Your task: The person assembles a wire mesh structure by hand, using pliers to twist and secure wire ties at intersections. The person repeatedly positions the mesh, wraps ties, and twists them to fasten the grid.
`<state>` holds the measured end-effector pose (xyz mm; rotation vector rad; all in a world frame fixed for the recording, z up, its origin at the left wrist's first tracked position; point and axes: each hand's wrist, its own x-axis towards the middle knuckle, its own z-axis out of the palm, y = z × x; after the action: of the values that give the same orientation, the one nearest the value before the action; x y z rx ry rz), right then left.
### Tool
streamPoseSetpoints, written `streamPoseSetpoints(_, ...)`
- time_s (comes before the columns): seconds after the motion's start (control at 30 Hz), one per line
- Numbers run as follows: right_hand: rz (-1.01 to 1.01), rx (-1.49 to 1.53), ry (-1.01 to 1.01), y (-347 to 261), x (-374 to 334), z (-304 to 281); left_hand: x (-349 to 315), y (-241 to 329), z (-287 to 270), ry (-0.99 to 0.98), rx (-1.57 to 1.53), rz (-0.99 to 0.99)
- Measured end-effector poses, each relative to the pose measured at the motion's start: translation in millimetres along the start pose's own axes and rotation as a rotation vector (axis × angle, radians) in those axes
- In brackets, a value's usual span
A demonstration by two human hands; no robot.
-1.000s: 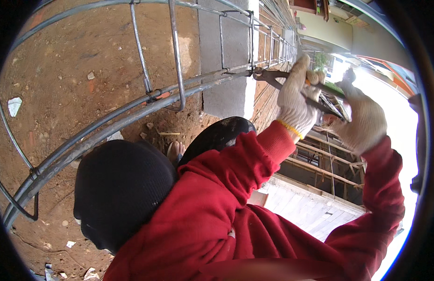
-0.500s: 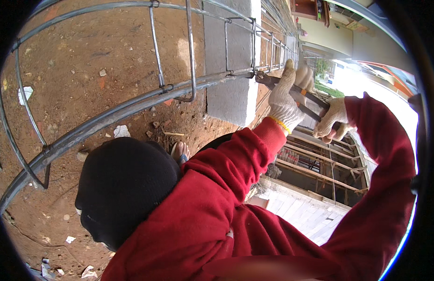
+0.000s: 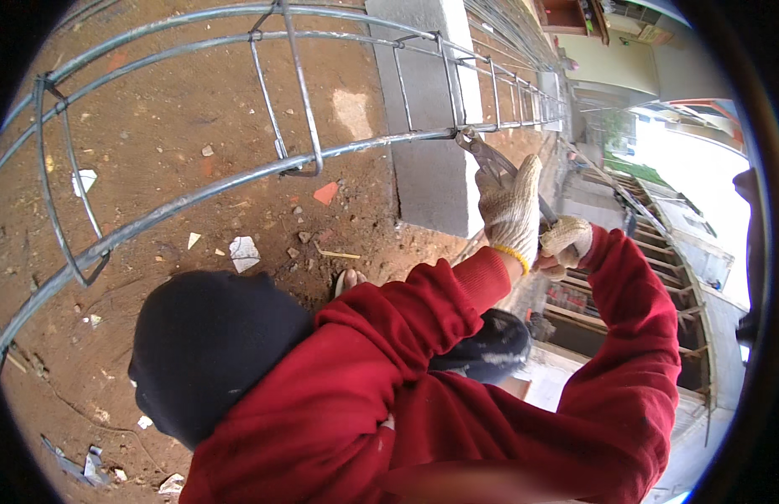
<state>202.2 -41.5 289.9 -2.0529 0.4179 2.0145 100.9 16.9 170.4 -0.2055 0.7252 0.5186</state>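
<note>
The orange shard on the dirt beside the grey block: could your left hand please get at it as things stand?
Probably not: the left hand is wrapped around the pliers at the rebar cage, and the cage's bars lie in front of the orange shard.

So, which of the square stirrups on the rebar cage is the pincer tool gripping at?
The stirrup just in front of the grey concrete block: the pincers, held in both gloved hands, bite where it meets the lower bar; the others stand untouched.

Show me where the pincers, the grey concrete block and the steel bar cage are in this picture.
pincers (image 3: pixel 483 157): head view, on the metal just behind the tip at the bar.
grey concrete block (image 3: pixel 427 181): head view, on its grey side face.
steel bar cage (image 3: pixel 238 179): head view, on the lower long bar.
</note>
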Motion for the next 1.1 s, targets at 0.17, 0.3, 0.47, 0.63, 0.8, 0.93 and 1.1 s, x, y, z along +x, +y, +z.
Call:
streamPoseSetpoints(0.17,-0.211,-0.262,-0.238,25,58,-42,33,-14,-47,-0.494,-0.131,-0.092)
streamPoseSetpoints(0.3,-0.077,-0.238,-0.332,10,66,-47,53,-20,-69,-0.773,-0.126,-0.285)
streamPoseSetpoints(0.47,-0.843,-1.105,1.029,27,26,1,50,-24,-46,-0.594,-0.099,-0.316)
streamPoseSetpoints(0.63,-0.765,-1.672,1.593,34,39,35,42,-31,-21,-0.675,-0.215,-0.173)
streamPoseSetpoints(0.8,-0.335,-0.446,0.218,4,33,-43,40,-35,-42,-0.536,0.133,0.29)
streamPoseSetpoints(0.93,-0.257,-0.48,0.06,43,76,-63,48,-48,-65,-0.615,-0.098,-0.195)
streamPoseSetpoints(1.1,-0.638,-0.035,0.081,112,162,-29,78,-53,-116,-0.448,0.183,-0.068)
